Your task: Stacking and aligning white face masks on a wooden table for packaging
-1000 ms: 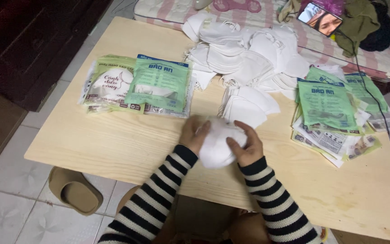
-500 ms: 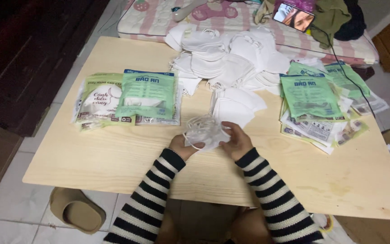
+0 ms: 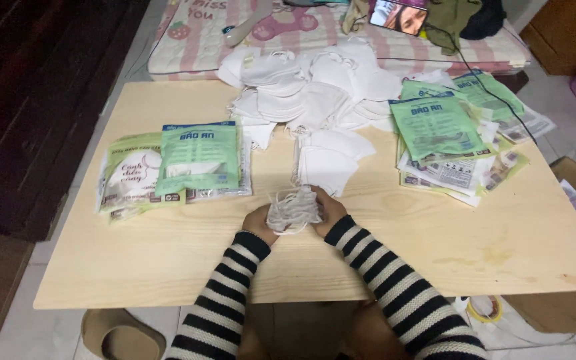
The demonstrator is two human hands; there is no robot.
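While both hands press in from the sides, a small white bundle sits between them near the front of the wood.

Worktop: a big, pale wooden board. It carries all the things.

Mask heap: a big pile of loose white face masks at the far edge.

Right packs: green and clear flat packs piled on the right side, some fanned out.

Left packs: a green pack lies on top of paler ones on the left side.

Mask stack: a neat little stack of white masks, just behind the hands.

Bundle: white masks with thin loops, scrunched together. It is in the middle, touching the worktop, near the front edge.

Left hand: curled shut around the left side of the bundle.

Right hand: curled shut around the right side of the bundle.

Sleeves: black and white stripes on both arms.
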